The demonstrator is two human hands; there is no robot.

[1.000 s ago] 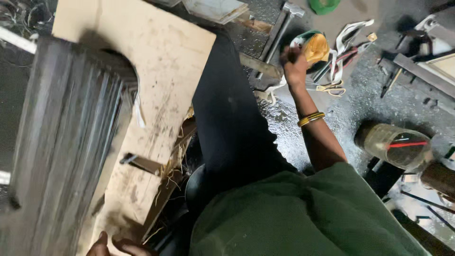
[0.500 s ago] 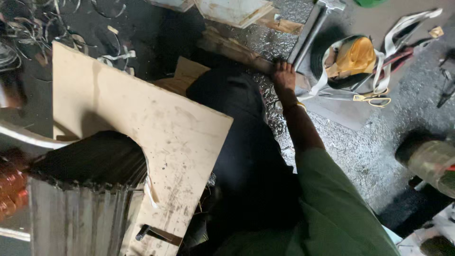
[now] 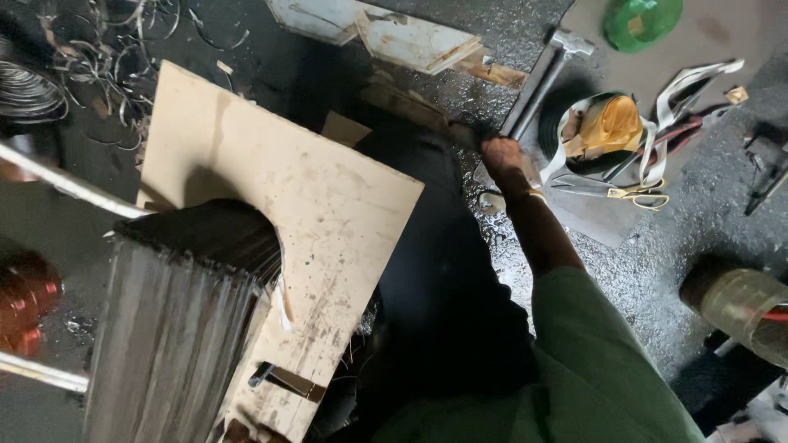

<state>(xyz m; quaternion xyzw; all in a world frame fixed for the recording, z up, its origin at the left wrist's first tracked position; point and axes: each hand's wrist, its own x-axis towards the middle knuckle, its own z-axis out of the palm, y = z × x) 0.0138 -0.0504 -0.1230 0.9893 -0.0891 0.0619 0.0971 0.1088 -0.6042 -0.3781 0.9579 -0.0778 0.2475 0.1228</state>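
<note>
My right hand (image 3: 501,154) reaches out to the floor at the lower end of a metal hammer (image 3: 538,82); its fingers look curled, but whether they grip the handle is unclear. A yellow bangle sits on that wrist. A large pale board (image 3: 304,197) leans over my lap. A tall stack of thin grey metal sheets (image 3: 176,328) stands against it on the left. Only a sliver of my left hand (image 3: 242,431) shows at the board's lower end, on the bottom edge of the view.
Right of the hand lie a yellow roll in a white strap (image 3: 607,127) and yellow-handled scissors (image 3: 628,193). A green lid (image 3: 644,20) is at top right, a plastic jar (image 3: 743,303) at right, a copper coil (image 3: 25,303) at left, and metal shavings (image 3: 98,49) at top left.
The view has swung left and down. My right hand has pulled back from the yellow roll to the hammer's handle end. The board and the sheet stack now fill the left.
</note>
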